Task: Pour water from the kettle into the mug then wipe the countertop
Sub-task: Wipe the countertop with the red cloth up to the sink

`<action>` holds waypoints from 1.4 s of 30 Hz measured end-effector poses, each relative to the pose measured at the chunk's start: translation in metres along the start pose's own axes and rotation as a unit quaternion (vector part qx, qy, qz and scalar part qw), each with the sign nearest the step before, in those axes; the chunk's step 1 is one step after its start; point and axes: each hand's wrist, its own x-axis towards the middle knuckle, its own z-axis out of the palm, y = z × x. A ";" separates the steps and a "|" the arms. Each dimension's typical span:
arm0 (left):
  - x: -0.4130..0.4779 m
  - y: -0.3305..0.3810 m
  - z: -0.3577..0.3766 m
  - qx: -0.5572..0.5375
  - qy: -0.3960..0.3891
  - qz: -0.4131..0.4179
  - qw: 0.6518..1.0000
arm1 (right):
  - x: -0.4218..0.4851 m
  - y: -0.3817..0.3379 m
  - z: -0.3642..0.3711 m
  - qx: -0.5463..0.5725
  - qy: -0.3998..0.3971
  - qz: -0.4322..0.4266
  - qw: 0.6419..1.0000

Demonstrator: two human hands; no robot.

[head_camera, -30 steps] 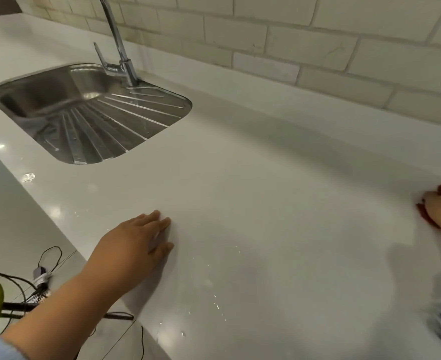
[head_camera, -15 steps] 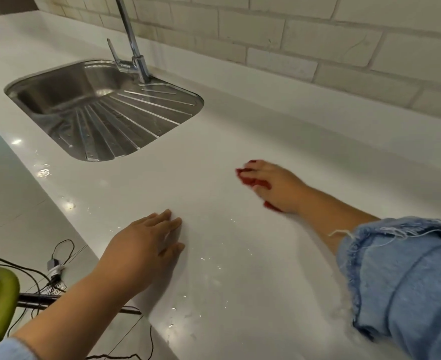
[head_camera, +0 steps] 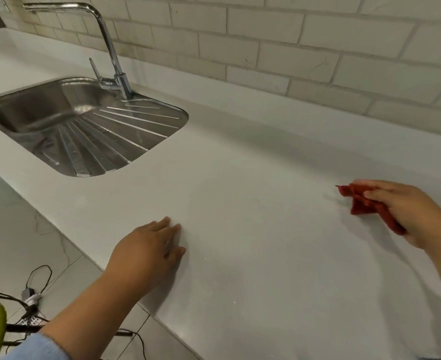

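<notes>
- the left hand (head_camera: 146, 250) lay flat on the countertop (head_camera: 253, 203), close to its front edge. its fingers were straight and pressed close together.
- the right hand (head_camera: 411, 211) was over the right part of the countertop, about halfway between the front edge and the back wall. its fingers and thumb were curled round a red cloth (head_camera: 362, 203) and pinched it in a bunch.
- part of the red cloth stuck out past the fingers, toward the sink side. i could not tell if it touched the countertop or hung just above it.
- the sink (head_camera: 115, 136) and its tap (head_camera: 110, 48) sat at the back left of the countertop, well apart from both hands.
- no kettle or mug showed, so the job looked to be in its wiping part.
- the cloth looked soft, light and floppy. it would likely fold up and slip about if held by one corner. it seemed best to hold it in the middle, under flat fingers, so more of it rubbed the top.
- the countertop looked hard, smooth and shiny, so the cloth should slide over it easily.
</notes>
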 end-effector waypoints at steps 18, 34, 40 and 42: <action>-0.004 -0.026 -0.006 -0.033 0.023 0.108 0.993 | -0.041 -0.032 0.233 -0.173 0.020 -0.123 0.977; 0.020 -0.063 -0.012 -0.036 -0.013 0.131 0.991 | -0.146 0.055 0.091 -0.352 0.219 0.069 0.907; 0.019 -0.066 -0.012 -0.034 -0.004 0.137 0.990 | -0.148 0.018 0.192 -0.344 0.176 -0.069 0.920; 0.019 -0.068 -0.013 -0.035 -0.006 0.143 0.989 | -0.141 -0.002 0.222 -0.310 0.111 -0.117 0.937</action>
